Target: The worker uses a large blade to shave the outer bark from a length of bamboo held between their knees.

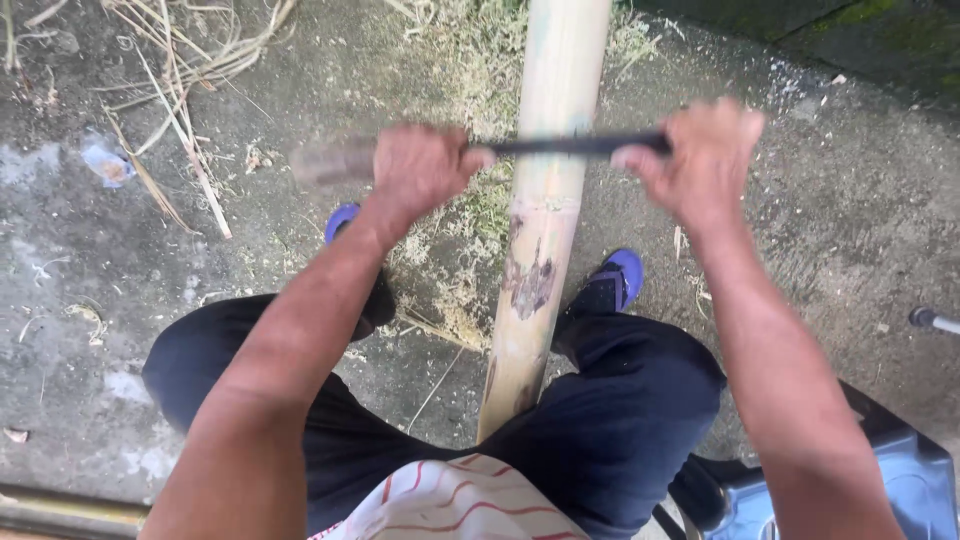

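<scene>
Concrete ground strewn with shavings: a bamboo pole point(545, 215) runs lengthwise between the knees, a dark blade point(570, 146) lying crosswise on it, left hand point(420, 170) and right hand point(705, 160) fingers clenched around either end.

Your left hand point(420, 168) is closed around the wooden handle point(330, 162) of a dark-bladed knife point(560, 146); your right hand point(700, 160) grips the blade's far end. The blade lies crosswise on a pale bamboo pole point(545, 200), which runs from the top edge down between your knees. Dark trousers point(610, 420), blue shoes point(620, 275) on the concrete floor point(100, 300). Shavings point(470, 290) just left of the pole; dry stalks point(180, 110) toward the top left corner; blue seat point(900, 480) at the bottom right corner.
</scene>
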